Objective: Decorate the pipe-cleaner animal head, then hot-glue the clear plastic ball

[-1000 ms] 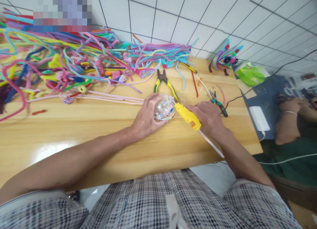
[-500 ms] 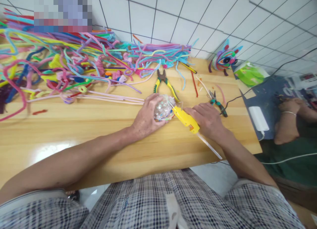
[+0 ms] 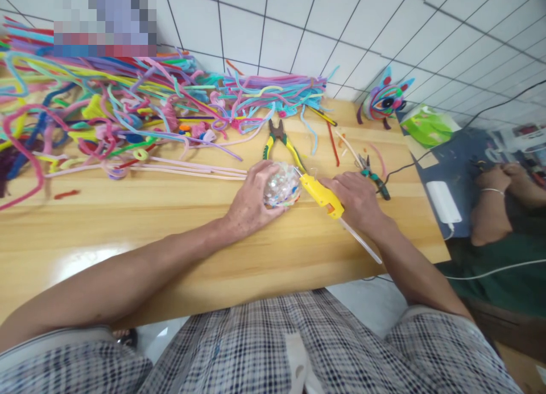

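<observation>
My left hand (image 3: pixel 251 200) is curled round the left side of a clear, shiny ball (image 3: pixel 281 185) with coloured bits along its lower edge. In my right hand (image 3: pixel 356 198) is a yellow glue gun (image 3: pixel 322 196), its metal tip at the upper right side of the ball. A clear glue stick (image 3: pixel 360 240) sticks out of the gun's back end toward the table's front edge. Just behind the ball lie yellow-and-green pliers (image 3: pixel 279 138) with their handles spread.
Many coloured pipe cleaners (image 3: pixel 128 104) cover the back left of the wooden table (image 3: pixel 179 280). Small pliers (image 3: pixel 373 178) lie beyond my right hand. A colourful eyed figure (image 3: pixel 386 101) and a green packet (image 3: pixel 429 125) stand at the back right. Another person's hands (image 3: pixel 497 181) are far right.
The glue gun's tip has drawn back slightly from the top of the ball toward its right edge. My left hand still holds the ball in about the same place.
</observation>
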Tool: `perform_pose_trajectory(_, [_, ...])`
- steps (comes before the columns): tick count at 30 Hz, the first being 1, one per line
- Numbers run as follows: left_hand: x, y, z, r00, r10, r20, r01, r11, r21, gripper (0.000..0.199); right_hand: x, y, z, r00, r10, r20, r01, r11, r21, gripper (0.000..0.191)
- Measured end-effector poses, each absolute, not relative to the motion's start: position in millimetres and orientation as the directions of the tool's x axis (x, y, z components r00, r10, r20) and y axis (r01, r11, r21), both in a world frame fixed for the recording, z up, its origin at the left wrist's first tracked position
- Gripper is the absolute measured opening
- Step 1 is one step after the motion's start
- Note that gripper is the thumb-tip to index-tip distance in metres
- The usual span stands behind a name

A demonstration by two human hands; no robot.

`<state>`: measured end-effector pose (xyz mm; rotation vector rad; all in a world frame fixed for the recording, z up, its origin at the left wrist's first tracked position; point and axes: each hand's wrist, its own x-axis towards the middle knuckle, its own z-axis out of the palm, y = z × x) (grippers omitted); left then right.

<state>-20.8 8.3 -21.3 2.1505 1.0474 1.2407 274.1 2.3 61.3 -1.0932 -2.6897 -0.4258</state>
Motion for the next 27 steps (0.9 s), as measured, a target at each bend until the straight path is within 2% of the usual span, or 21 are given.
perform_pose_trajectory(9, [-21, 10, -25, 0.287, 0.768, 0.572, 0.324, -0.64, 0.697, 0.096, 267, -5, 62, -0.731, 0.577, 0.366, 0.667, 0.717, 0.202, 0.031])
perform_pose_trajectory(15, [-21, 11, -26, 0.271, 0.775, 0.571, 0.318, -0.632, 0.707, 0.096, 275, 0, 60, -0.708, 0.646, 0.285, 0.702, 0.687, 0.187, 0.028])
perform_pose_trajectory(18, [-20, 10, -26, 0.269, 0.766, 0.584, 0.336, -0.643, 0.689, 0.099, 278, -1, 59, -0.687, 0.678, 0.262, 0.724, 0.671, 0.16, 0.034])
perform_pose_trajectory(22, [-20, 10, -26, 0.288, 0.77, 0.57, 0.363, -0.638, 0.679, 0.1, 273, -4, 59, -0.688, 0.64, 0.341, 0.714, 0.681, 0.163, 0.045])
perform_pose_trajectory(27, [-20, 10, -25, 0.293, 0.764, 0.574, 0.36, -0.645, 0.674, 0.096, 265, -6, 62, -0.712, 0.615, 0.339, 0.692, 0.696, 0.192, 0.033])
